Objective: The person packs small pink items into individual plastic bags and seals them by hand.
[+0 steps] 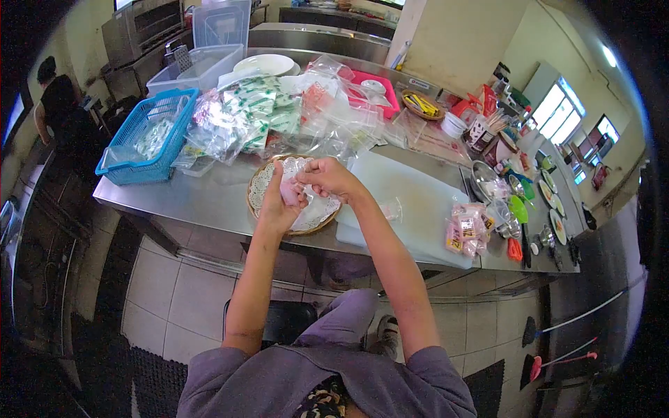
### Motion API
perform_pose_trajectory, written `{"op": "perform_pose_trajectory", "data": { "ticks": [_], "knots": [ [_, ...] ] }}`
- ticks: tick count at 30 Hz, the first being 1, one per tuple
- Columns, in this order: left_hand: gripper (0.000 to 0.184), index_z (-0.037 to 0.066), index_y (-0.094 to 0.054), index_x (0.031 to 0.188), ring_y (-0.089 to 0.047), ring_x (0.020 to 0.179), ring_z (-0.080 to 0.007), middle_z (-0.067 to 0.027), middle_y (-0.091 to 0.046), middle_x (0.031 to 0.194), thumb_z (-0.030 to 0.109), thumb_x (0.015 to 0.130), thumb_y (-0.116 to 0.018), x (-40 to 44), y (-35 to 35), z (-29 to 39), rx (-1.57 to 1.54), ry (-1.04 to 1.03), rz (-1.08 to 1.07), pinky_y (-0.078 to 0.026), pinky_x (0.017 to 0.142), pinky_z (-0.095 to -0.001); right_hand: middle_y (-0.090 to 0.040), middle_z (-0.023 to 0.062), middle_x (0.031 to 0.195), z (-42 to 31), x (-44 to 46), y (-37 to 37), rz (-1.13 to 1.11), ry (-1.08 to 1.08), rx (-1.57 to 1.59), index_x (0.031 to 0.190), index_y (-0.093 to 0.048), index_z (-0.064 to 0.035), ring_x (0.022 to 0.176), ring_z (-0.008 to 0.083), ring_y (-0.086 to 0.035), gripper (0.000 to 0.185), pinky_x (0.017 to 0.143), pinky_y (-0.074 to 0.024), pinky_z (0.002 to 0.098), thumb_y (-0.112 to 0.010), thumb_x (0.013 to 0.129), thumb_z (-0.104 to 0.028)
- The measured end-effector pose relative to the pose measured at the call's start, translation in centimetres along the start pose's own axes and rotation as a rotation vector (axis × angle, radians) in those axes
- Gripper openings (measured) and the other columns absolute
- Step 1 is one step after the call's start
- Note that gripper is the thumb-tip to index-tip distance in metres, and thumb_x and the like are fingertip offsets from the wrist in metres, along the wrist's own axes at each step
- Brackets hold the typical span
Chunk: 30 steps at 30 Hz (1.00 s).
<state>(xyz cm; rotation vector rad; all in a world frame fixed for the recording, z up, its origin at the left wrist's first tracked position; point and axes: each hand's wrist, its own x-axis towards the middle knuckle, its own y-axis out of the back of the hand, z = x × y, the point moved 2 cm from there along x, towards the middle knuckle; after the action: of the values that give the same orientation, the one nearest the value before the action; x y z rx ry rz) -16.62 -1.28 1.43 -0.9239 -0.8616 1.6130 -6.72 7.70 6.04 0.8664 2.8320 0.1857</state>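
Note:
Above a round wicker basket lined with a white paper doily, my two hands are close together. My left hand is closed around a small pinkish plastic packet. The fingers of my right hand are pinched together at the packet's upper side; whether they grip its plastic is too small to tell. To the right lies a white cutting board with a small clear plastic piece on it. A pile of pink packets with yellow labels rests on the board's right end.
A blue plastic basket stands at the left table end. Clear bags with green-printed packets are heaped behind my hands, beside a pink tray. Metal bowls, a knife and plates crowd the right. A person stands far left.

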Motion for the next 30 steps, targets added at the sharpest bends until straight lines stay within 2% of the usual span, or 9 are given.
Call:
{"op": "perform_pose_trajectory", "data": {
  "ticks": [5, 8, 11, 13, 17, 20, 23, 26, 30],
  "knots": [
    [0.059, 0.004, -0.054, 0.087, -0.046, 0.053, -0.0136, -0.0008, -0.052, 0.063, 0.062, 0.079, -0.049, -0.2, 0.0, 0.1, -0.019, 0.044, -0.016, -0.040, 0.055, -0.0251, -0.058, -0.0011, 0.066, -0.5, 0.1, 0.3, -0.098, 0.015, -0.012, 0.087, -0.065, -0.0020, 0.043, 0.0020, -0.038, 0.016, 0.037, -0.0283, 0.0179, -0.065, 0.080, -0.017],
    [0.060, 0.004, -0.055, 0.088, -0.047, 0.055, -0.0151, -0.0021, -0.053, 0.065, 0.063, 0.080, -0.048, -0.5, -0.4, 0.3, -0.026, 0.072, -0.086, -0.041, 0.057, -0.0264, -0.059, -0.0008, 0.067, -2.0, -0.6, -0.2, -0.102, 0.068, -0.150, 0.087, -0.065, -0.0018, 0.045, 0.0032, -0.043, 0.014, 0.040, -0.0343, 0.0198, -0.065, 0.078, -0.013],
    [0.056, 0.005, -0.055, 0.090, -0.048, 0.058, -0.0159, -0.0036, -0.054, 0.069, 0.060, 0.081, -0.048, -0.6, -0.5, 0.1, -0.069, 0.095, -0.143, -0.041, 0.058, -0.0268, -0.063, 0.0044, 0.068, -0.8, 0.5, -0.4, -0.018, 0.290, -0.233, 0.083, -0.065, -0.0011, 0.061, 0.0095, -0.056, 0.013, 0.054, -0.0439, 0.0242, -0.065, 0.073, -0.009],
    [0.052, 0.006, -0.056, 0.094, -0.049, 0.060, -0.0154, -0.0047, -0.055, 0.073, 0.056, 0.082, -0.050, -0.8, -0.7, 0.0, -0.094, 0.104, -0.198, -0.041, 0.056, -0.0262, -0.063, 0.0062, 0.068, -1.0, 0.6, -0.8, 0.077, 0.262, -0.306, 0.082, -0.063, -0.0011, 0.062, 0.0102, -0.058, 0.013, 0.055, -0.0457, 0.0250, -0.065, 0.071, -0.008],
    [0.048, 0.006, -0.054, 0.089, -0.050, 0.062, -0.0189, -0.0071, -0.053, 0.072, 0.053, 0.085, -0.047, -0.5, -0.4, -0.1, -0.052, 0.117, -0.132, -0.042, 0.059, -0.0289, -0.062, 0.0077, 0.068, -1.0, 0.4, -1.0, 0.251, 0.224, -0.282, 0.081, -0.060, -0.0010, 0.061, 0.0120, -0.060, 0.014, 0.055, -0.0469, 0.0259, -0.065, 0.069, -0.006],
    [0.046, 0.006, -0.054, 0.088, -0.050, 0.063, -0.0196, -0.0081, -0.053, 0.072, 0.052, 0.086, -0.047, -0.8, -0.6, -0.2, -0.072, 0.122, -0.147, -0.042, 0.059, -0.0295, -0.062, 0.0076, 0.069, -1.5, -0.2, -0.8, 0.287, 0.302, -0.262, 0.081, -0.058, -0.0004, 0.060, 0.0130, -0.060, 0.015, 0.053, -0.0471, 0.0265, -0.065, 0.069, -0.006],
    [0.045, 0.006, -0.054, 0.089, -0.050, 0.064, -0.0198, -0.0084, -0.053, 0.073, 0.050, 0.086, -0.048, -0.8, -0.4, -0.4, -0.090, 0.124, -0.166, -0.041, 0.059, -0.0297, -0.062, 0.0077, 0.070, -1.4, -0.1, -0.2, 0.225, 0.334, -0.176, 0.081, -0.058, 0.0001, 0.061, 0.0133, -0.061, 0.015, 0.052, -0.0473, 0.0269, -0.066, 0.070, -0.006],
    [0.042, 0.005, -0.053, 0.091, -0.050, 0.066, -0.0195, -0.0084, -0.053, 0.074, 0.046, 0.088, -0.048, -1.0, -1.1, -0.6, -0.089, 0.120, -0.196, -0.041, 0.060, -0.0297, -0.062, 0.0048, 0.071, -2.0, -0.8, 0.1, 0.150, 0.247, -0.319, 0.083, -0.058, -0.0011, 0.065, 0.0110, -0.060, 0.014, 0.058, -0.0459, 0.0254, -0.066, 0.072, -0.006],
    [0.039, 0.004, -0.051, 0.093, -0.050, 0.069, -0.0191, -0.0083, -0.053, 0.076, 0.042, 0.090, -0.046, -0.1, -0.3, -1.4, -0.103, 0.137, -0.204, -0.041, 0.061, -0.0294, -0.063, 0.0085, 0.068, -2.3, -1.5, -0.3, 0.270, 0.187, -0.256, 0.080, -0.059, -0.0004, 0.060, 0.0136, -0.061, 0.016, 0.054, -0.0471, 0.0273, -0.068, 0.069, -0.009]
  ]
}}
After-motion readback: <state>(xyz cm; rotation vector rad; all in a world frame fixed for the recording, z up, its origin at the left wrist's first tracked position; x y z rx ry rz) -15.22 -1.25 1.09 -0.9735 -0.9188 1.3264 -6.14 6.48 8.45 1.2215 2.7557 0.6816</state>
